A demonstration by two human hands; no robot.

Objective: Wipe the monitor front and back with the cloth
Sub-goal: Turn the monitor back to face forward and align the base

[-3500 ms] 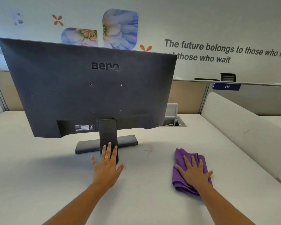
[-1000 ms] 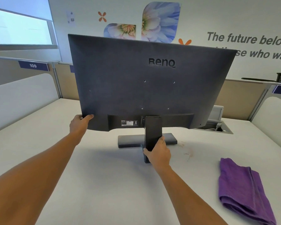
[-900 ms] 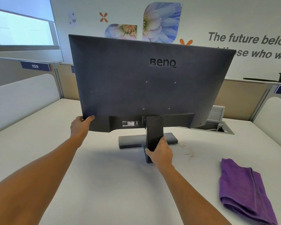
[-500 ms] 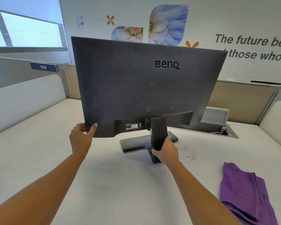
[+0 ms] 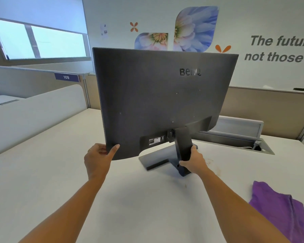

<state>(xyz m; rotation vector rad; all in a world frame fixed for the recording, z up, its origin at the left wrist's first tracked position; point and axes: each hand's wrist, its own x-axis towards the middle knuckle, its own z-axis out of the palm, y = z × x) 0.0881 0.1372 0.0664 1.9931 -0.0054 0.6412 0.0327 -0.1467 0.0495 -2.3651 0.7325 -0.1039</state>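
One wide-angle view from the head, looking forward and slightly down across the desk (image 5: 147, 207), close behind the monitor (image 5: 156, 95), left hand (image 5: 96, 160) and right hand (image 5: 194, 161) reaching in from below, wall (image 5: 253, 18) beyond.

This is looking like an open-plan office. Low beige partitions (image 5: 270, 109) are dividing the white surface (image 5: 147, 199) into workstations, and a purple tag (image 5: 66, 77) reading 109 is numbering the bay at far left. A BenQ monitor (image 5: 156, 95) is standing on the surface, with an open cable hatch (image 5: 235, 141) lying behind it at right. A motivational slogan (image 5: 279, 50) and flower decals (image 5: 195, 28) are decorating the far wall (image 5: 253, 14), and a window (image 5: 56, 44) is letting in daylight at far left.
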